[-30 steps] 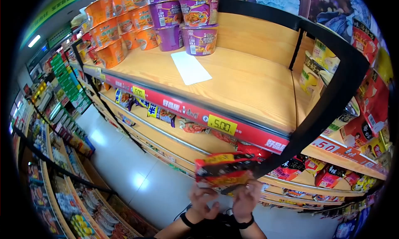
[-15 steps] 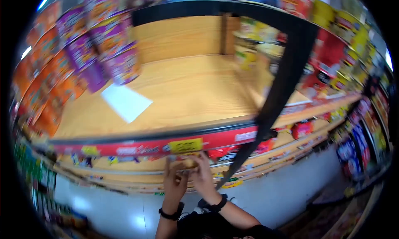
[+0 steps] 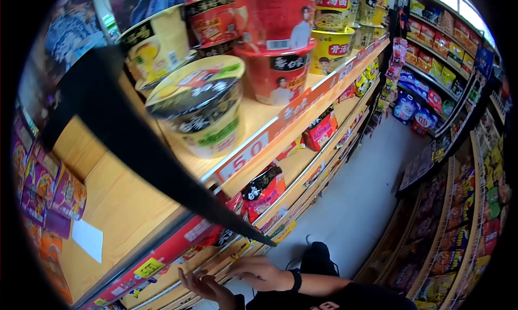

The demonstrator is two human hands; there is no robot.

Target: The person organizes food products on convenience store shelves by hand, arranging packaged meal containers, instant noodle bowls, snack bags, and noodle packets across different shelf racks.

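My left hand (image 3: 208, 286) is low in front of the shelf, palm partly turned up, with its fingers apart and no object visible in it. Just to its right, my right hand (image 3: 260, 273) shows its back, the fingers loosely stretched toward the left hand. Nothing can be seen in it, though its fingertips are partly hidden. Both hands are beside the lower shelf boards. Above them runs a red shelf edge with a yellow price tag (image 3: 148, 267). A cream and black instant noodle cup (image 3: 202, 107) stands on the upper shelf.
A black frame post (image 3: 145, 148) slants across the view. Red noodle cups (image 3: 278, 75) and yellow noodle cups (image 3: 329, 51) are stacked behind it. Purple cups (image 3: 67, 191) and a white sheet (image 3: 88, 240) are at left. An aisle floor (image 3: 350, 196) and packed snack racks (image 3: 450, 245) lie right.
My view has swung right toward the noodle cups and aisle. My hands, close together at the red shelf edge before, are now lower and slightly apart.
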